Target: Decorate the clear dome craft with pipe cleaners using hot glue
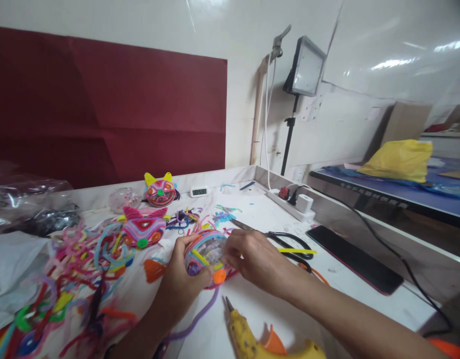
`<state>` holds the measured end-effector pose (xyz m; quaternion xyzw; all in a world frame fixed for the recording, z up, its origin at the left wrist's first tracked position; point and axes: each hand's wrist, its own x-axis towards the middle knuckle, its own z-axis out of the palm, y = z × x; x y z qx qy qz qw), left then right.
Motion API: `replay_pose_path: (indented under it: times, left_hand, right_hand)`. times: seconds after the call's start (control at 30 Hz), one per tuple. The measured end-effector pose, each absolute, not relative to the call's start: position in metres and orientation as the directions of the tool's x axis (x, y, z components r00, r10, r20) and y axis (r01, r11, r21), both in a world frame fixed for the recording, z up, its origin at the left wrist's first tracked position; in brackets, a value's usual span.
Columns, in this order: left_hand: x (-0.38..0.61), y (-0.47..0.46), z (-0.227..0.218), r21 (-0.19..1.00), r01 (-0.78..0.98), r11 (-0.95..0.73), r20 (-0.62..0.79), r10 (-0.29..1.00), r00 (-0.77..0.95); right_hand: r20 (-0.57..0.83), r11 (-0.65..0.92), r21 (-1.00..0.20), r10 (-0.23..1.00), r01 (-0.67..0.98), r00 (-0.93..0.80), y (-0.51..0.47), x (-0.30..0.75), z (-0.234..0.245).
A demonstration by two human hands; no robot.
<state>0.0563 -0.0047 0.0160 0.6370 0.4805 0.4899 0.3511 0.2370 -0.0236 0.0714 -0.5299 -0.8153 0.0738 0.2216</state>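
A round pipe-cleaner animal face (203, 254) sits over the table in front of me, with coloured strips round a clear, shiny middle and an orange pom-pom low down. My left hand (185, 279) grips its left side, thumb across the lower front. At its right side is my right hand (248, 257), fingers pinched together; whatever is between them is hidden. Just below lies a yellow hot glue gun (248, 334), nozzle pointing up and left. Black-handled scissors (290, 242) rest behind my right wrist, a yellow pipe cleaner (299, 251) across them.
Two finished-looking animal faces, one pink-eared (143, 229) and one yellow-eared (159, 190), stand behind. Loose pipe cleaners (80, 254) cover the left. A digital clock (199, 191), a power strip (290, 204) and a phone (353, 259) line the back and right.
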Motion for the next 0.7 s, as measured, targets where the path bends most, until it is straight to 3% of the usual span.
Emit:
replay_pose_path:
  times: [0.7]
  left_hand:
    - [0.0529,-0.0030,0.0127,0.914,0.285,-0.289,0.268,0.957,0.109]
  right_hand:
    - [0.240,0.368,-0.387,0.926,0.846,-0.292,-0.0234,0.2358,0.0709]
